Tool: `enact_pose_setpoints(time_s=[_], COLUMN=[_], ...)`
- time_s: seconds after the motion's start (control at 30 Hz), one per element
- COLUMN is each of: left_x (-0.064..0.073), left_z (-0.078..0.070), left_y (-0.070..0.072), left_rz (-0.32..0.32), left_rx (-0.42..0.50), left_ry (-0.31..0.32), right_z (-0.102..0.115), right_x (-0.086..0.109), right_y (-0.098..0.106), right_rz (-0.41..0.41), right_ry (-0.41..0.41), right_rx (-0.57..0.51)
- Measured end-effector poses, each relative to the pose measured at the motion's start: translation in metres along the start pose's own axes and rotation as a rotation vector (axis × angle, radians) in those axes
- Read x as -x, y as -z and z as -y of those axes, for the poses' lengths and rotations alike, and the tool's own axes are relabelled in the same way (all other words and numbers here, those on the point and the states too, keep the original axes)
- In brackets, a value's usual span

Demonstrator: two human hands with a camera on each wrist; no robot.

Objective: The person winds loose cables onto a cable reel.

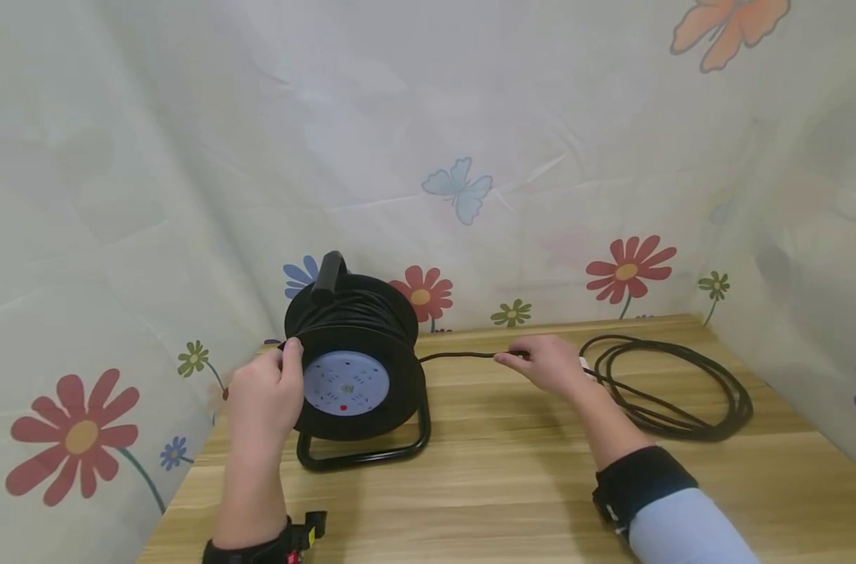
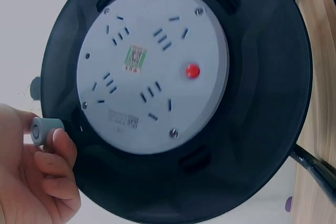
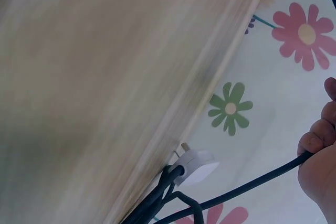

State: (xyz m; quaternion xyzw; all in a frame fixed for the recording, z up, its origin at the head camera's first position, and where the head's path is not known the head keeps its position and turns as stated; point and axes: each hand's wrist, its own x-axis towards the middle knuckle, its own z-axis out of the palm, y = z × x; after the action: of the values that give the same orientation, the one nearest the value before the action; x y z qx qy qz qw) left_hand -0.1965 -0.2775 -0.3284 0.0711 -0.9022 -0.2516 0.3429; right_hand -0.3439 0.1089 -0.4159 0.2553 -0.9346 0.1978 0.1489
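Pinching one knob [image 2: 46, 131]: my left hand [image 1: 265, 388], thumb and fingers narrowed on it. One reel [image 1: 405, 384]: upright on the table [image 1: 470, 493], just right of that pinch. One cord [image 1: 463, 355]: stretching from reel to my right hand [image 1: 550, 363], fingers curled round it. One coil [image 1: 736, 407]: right of this grip.

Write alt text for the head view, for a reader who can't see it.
A person's left hand is at the rim of a black cable reel while the right hand holds the cable running from it. A loose cable coil lies to the right on the wooden table, a flower-patterned sheet behind.
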Motion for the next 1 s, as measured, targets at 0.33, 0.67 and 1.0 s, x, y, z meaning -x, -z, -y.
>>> enact_pose_setpoints(time_s=[0.33,0.67,1.0], left_x=[0.002,0.006,0.011], left_z=[-0.012,-0.031,-0.053], left_y=[-0.012,-0.023,-0.041], left_rz=[-0.022,-0.022,0.014], left_rx=[-0.013,0.009,0.012], left_ry=[-0.072,-0.106,-0.153], right_z=[0.021,0.039,0.064], right_x=[-0.01,-0.019,-0.036], right_y=[0.002,-0.001,-0.007], right_rz=[0.054,0.12,0.192], right_ry=[-0.013,-0.006,0.066], right_rx=[-0.011,-0.027,-0.018])
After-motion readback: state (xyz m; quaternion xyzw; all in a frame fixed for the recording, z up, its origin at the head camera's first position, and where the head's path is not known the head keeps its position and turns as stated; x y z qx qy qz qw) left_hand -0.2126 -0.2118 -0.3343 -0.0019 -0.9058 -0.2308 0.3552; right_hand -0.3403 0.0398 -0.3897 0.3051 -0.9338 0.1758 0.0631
